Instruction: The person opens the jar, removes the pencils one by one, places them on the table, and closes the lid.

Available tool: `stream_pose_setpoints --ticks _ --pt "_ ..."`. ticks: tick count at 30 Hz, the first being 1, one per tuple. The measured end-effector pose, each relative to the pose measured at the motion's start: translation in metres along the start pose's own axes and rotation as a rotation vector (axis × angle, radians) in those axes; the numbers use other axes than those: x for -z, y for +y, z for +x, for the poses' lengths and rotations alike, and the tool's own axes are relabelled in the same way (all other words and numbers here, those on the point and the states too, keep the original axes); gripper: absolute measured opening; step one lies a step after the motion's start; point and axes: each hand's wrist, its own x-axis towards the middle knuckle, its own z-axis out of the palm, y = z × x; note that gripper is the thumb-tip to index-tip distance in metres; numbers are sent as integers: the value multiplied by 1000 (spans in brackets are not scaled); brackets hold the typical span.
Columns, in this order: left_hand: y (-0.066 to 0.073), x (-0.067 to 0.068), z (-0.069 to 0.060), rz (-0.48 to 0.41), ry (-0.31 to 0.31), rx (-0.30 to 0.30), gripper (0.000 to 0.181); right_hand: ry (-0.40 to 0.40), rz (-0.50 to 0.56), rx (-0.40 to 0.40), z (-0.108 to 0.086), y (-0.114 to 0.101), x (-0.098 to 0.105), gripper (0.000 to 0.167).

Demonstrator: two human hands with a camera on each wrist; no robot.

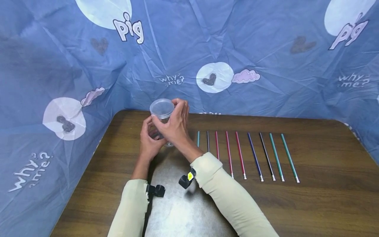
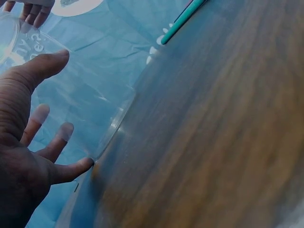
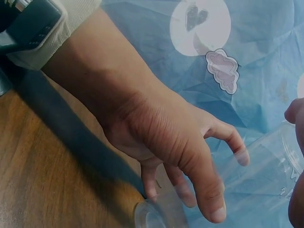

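In the head view, both hands hold a clear plastic jar [image 1: 164, 120] near the table's far left. Its round, translucent top [image 1: 162, 106] looks like a lid. My left hand [image 1: 149, 141] grips the jar low down, thumb on one side and fingers on the other. Higher up, my right hand [image 1: 177, 123] clasps it just under the rim. The left wrist view shows the jar's base edge [image 2: 114, 124] close to the table; whether it touches, I cannot tell. From the right wrist, the left hand [image 3: 166, 137] spans the jar's wall, and right-hand fingers [image 3: 298, 111] show at the frame edge.
Several eraser-tipped pencils lie in a spaced row right of the hands, including a red pencil [image 1: 240, 154], a blue pencil [image 1: 255, 156] and a teal pencil [image 1: 290, 158]. The brown wooden table [image 1: 331, 171] ends at a blue printed cloth [image 1: 266, 49] behind and left.
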Motion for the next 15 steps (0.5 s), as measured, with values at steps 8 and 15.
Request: stream_pose_setpoints --ticks 8,15 --pt "-5 -2 2 15 -17 19 81 -34 4 -20 -2 9 10 81" --pt "-12 5 -5 -25 0 53 88 -39 46 -31 -10 31 49 73"
